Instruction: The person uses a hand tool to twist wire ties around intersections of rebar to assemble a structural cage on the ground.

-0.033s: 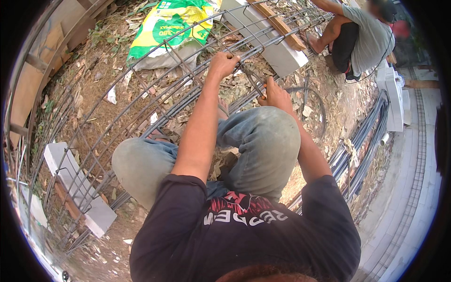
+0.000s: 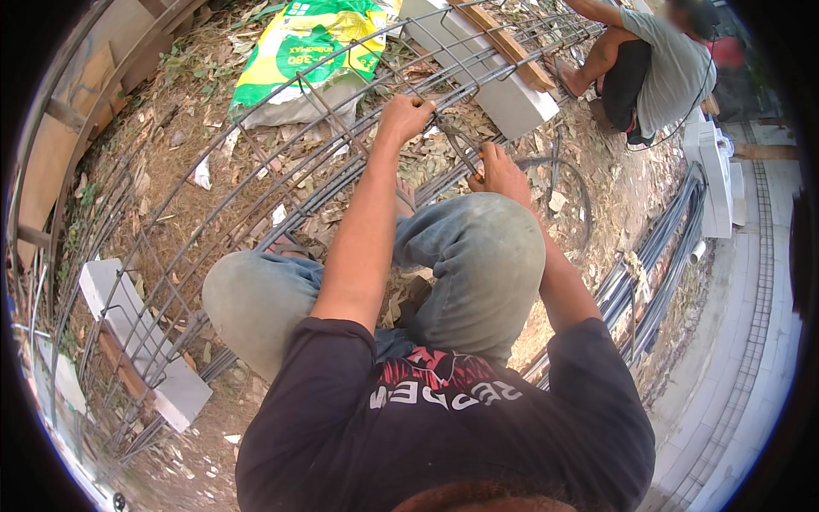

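Observation:
A long cage of steel reinforcing bars (image 2: 334, 184) runs diagonally in front of my bent knees. My left hand (image 2: 404, 119) rests against its bars with the fingers closed; what they pinch, if anything, is too small to make out. In my right hand (image 2: 505, 176), just above my right knee, is a pair of pincers (image 2: 461, 147) with orange on the handles. The pincers' dark head points up and left, close to the left fingertips at the bars. Whether the jaws grip anything cannot be seen.
White blocks (image 2: 522, 109) (image 2: 181, 391) with wood strips (image 2: 514, 49) lie under the cage. Beyond it sits a green, yellow and white sack (image 2: 299, 64). A person (image 2: 674, 81) squats at the far right. Steel rods (image 2: 661, 256) and a wire loop (image 2: 589, 205) lie to my right.

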A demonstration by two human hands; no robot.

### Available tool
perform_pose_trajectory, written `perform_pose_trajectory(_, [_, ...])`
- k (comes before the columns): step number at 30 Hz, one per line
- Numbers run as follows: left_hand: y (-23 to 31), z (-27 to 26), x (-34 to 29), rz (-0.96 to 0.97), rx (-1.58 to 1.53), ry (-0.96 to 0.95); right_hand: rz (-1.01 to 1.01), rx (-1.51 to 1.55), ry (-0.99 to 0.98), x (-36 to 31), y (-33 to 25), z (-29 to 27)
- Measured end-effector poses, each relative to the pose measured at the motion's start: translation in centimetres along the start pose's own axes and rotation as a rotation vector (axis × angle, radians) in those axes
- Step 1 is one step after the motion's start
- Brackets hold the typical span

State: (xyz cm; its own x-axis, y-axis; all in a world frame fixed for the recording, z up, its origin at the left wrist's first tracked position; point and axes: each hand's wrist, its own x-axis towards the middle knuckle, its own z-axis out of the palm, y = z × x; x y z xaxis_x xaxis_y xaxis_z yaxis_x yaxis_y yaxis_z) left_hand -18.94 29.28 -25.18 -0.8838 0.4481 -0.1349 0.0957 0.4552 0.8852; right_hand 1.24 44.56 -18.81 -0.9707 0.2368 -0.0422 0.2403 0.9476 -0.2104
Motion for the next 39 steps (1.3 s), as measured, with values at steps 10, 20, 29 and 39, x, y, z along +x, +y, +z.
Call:
perform_pose_trajectory(10, [0.2,0.3,0.3,0.014,0.08,-0.021,0.279,1.021,-0.491,0.4,2.3,2.3])
perform_pose_trajectory(20, [0.5,-0.1,0.0,0.059,0.074,-0.035,0.145,0.524,-0.528,3.7,2.8,-2.8])
perform_pose_trajectory(29, [0.5,0.1,-0.1,0.03,0.046,-0.024,0.11,0.671,-0.484,2.9,3.6,-0.9])
perform_pose_trajectory(39, [-0.4,0.6,0.4,0.04,0.052,0.003,0.17,0.374,-0.084,0.9,2.3,4.4])
